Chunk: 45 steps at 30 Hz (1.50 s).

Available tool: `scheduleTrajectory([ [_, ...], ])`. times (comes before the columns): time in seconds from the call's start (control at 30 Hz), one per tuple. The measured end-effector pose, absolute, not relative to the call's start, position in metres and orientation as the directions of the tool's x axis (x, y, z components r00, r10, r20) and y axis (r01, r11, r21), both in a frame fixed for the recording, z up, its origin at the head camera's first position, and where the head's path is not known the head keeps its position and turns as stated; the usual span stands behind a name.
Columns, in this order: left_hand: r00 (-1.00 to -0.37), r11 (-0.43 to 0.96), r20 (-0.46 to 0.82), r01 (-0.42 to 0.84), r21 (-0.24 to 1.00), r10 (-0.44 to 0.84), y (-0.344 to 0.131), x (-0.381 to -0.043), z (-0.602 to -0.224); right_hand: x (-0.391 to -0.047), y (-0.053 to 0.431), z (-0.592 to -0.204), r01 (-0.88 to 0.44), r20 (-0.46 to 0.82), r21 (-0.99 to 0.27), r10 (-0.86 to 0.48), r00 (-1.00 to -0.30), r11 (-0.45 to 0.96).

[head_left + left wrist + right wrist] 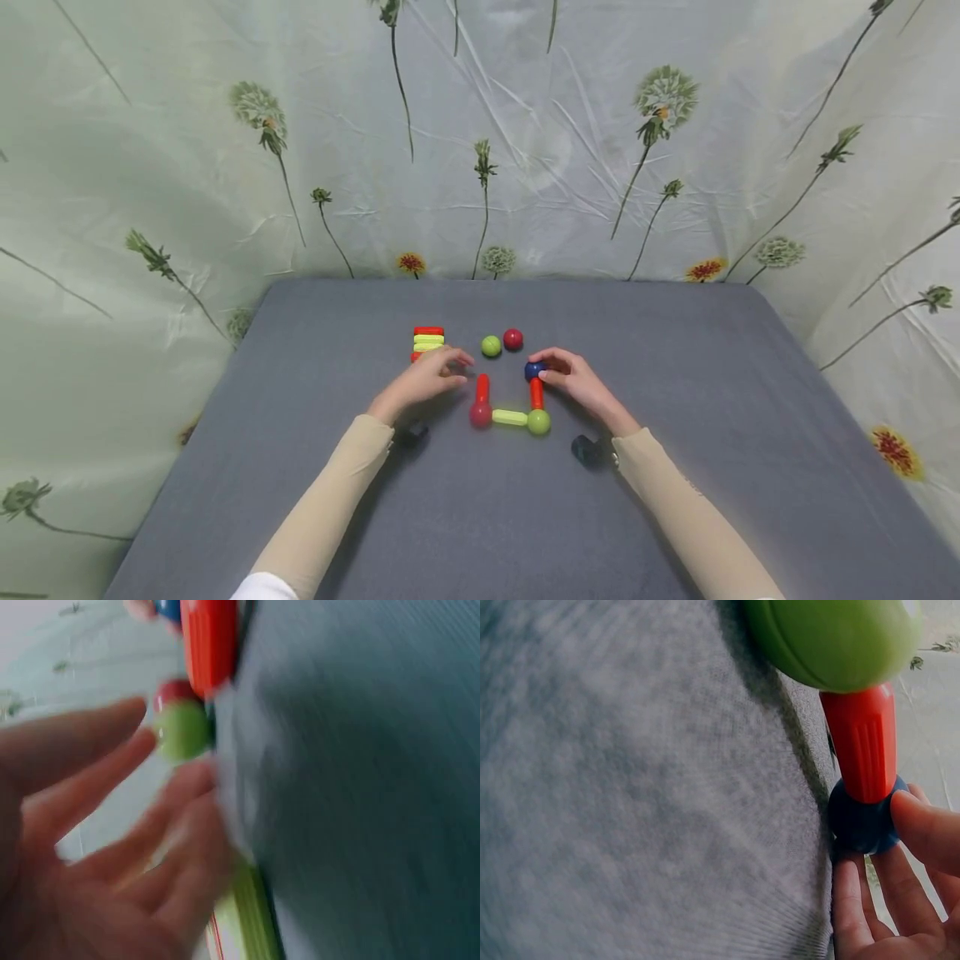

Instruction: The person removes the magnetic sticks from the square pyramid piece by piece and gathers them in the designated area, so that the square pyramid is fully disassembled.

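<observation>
My right hand (573,382) pinches a dark blue ball (534,371) between thumb and fingers. That ball sits on the far end of a red rod (536,395), whose near end meets a green ball (538,422). From there a yellow-green rod (510,417) runs left to a dark red ball (481,415), and a second red rod (482,387) points away from it, forming a U shape. My left hand (423,382) hovers left of this second rod with fingers loosely spread, nothing in its grasp. In the left wrist view its fingers (97,746) look blurred.
Behind the U, a loose green ball (491,346) and a red ball (513,339) lie side by side. A row of red and yellow-green rods (428,338) lies beyond my left hand, partly covered by it. Grey cloth (480,517) covers the table; a flowered curtain (525,167) hangs behind.
</observation>
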<state>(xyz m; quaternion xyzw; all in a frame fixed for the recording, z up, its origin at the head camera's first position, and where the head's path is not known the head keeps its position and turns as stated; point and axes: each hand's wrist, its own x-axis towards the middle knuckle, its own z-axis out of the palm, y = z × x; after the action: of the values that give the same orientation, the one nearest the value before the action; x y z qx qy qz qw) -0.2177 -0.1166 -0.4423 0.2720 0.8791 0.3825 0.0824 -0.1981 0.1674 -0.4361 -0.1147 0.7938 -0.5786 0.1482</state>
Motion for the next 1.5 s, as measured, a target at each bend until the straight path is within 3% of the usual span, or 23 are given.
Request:
scheduleTrajectory([
  [0.13, -0.759, 0.539, -0.089, 0.369, 0.757, 0.645, -0.097, -0.217, -0.442, -0.206, 0.171, -0.452, -0.023, -0.087, -0.957, -0.362, -0.928, 0.289],
  [0.27, -0.749, 0.449, 0.010, 0.408, 0.795, 0.662, -0.089, -0.218, -0.443, -0.209, 0.173, -0.461, -0.031, -0.079, -0.957, -0.360, -0.930, 0.288],
  [0.37, -0.764, 0.397, 0.101, 0.438, 0.807, 0.637, -0.089, -0.220, -0.444, -0.209, 0.174, -0.461, -0.034, -0.074, -0.956, -0.349, -0.934, 0.293],
  [0.57, -0.875, 0.369, 0.090, 0.292, 0.882, 0.476, -0.106, -0.210, -0.446, -0.204, 0.172, -0.452, -0.038, -0.074, -0.954, -0.358, -0.931, 0.298],
  [0.8, -0.979, 0.593, 0.106, 0.192, 0.782, 0.176, -0.138, -0.201, -0.444, -0.195, 0.169, -0.429, -0.010, -0.100, -0.956, -0.357, -0.929, 0.295],
  [1.1, -0.974, 0.732, 0.152, 0.225, 0.644, 0.166, -0.151, -0.204, -0.448, -0.195, 0.168, -0.430, -0.004, -0.113, -0.951, -0.359, -0.926, 0.311],
  [1.23, -0.919, 0.631, 0.180, 0.374, 0.680, 0.350, -0.141, -0.200, -0.446, -0.202, 0.171, -0.445, 0.001, -0.114, -0.952, -0.353, -0.929, 0.305],
  [1.37, -0.750, 0.465, 0.081, 0.487, 0.739, 0.656, -0.119, -0.192, -0.445, -0.209, 0.174, -0.459, 0.006, -0.110, -0.956, -0.342, -0.933, 0.293],
  [1.43, -0.668, 0.453, 0.016, 0.521, 0.723, 0.744, -0.106, -0.188, -0.445, -0.210, 0.174, -0.461, 0.003, -0.106, -0.956, -0.337, -0.935, 0.294],
  [1.5, -0.628, 0.470, -0.013, 0.569, 0.675, 0.778, -0.097, -0.186, -0.446, -0.209, 0.173, -0.461, 0.002, -0.104, -0.956, -0.333, -0.937, 0.295],
])
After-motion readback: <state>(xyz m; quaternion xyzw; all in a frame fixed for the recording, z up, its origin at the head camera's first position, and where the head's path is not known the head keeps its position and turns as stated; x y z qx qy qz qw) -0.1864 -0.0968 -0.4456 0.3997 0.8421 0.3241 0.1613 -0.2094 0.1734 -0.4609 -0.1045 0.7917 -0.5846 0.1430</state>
